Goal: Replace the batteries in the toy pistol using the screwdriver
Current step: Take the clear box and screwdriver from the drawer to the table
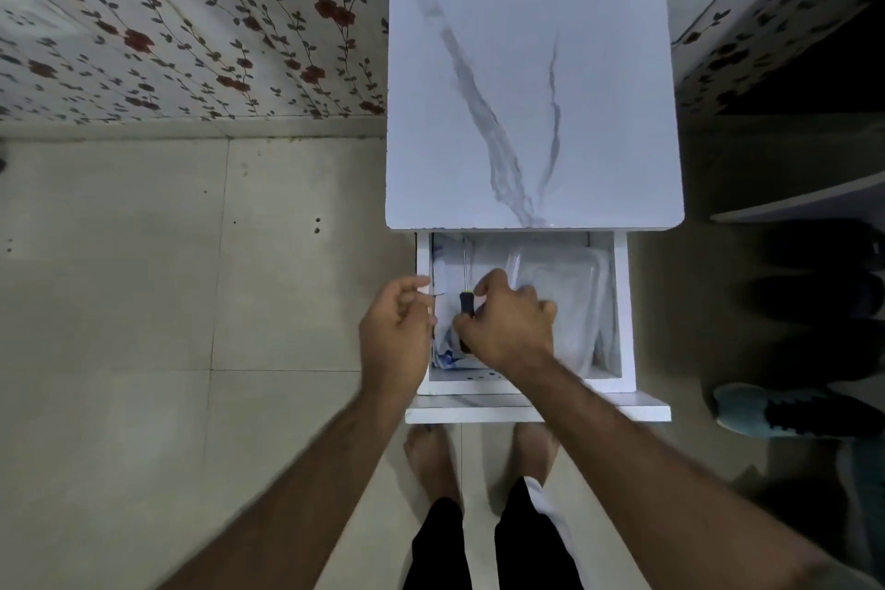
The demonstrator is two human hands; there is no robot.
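Note:
A screwdriver [465,297] with a black handle and a thin metal shaft lies lengthwise in the open white drawer [620,316], its shaft pointing away from me. My right hand [507,326] is inside the drawer with its fingers closed around the handle. At the drawer's left wall, my left hand [395,335] hovers with loosely curled fingers, holding nothing. No toy pistol or batteries are visible.
The drawer belongs to a small white marble-patterned cabinet [531,96] and also holds clear plastic bags [565,297]. My bare feet [431,460] stand under the drawer front on the tiled floor. Shoes [790,412] sit to the right; floral wallpaper [191,38] lines the wall.

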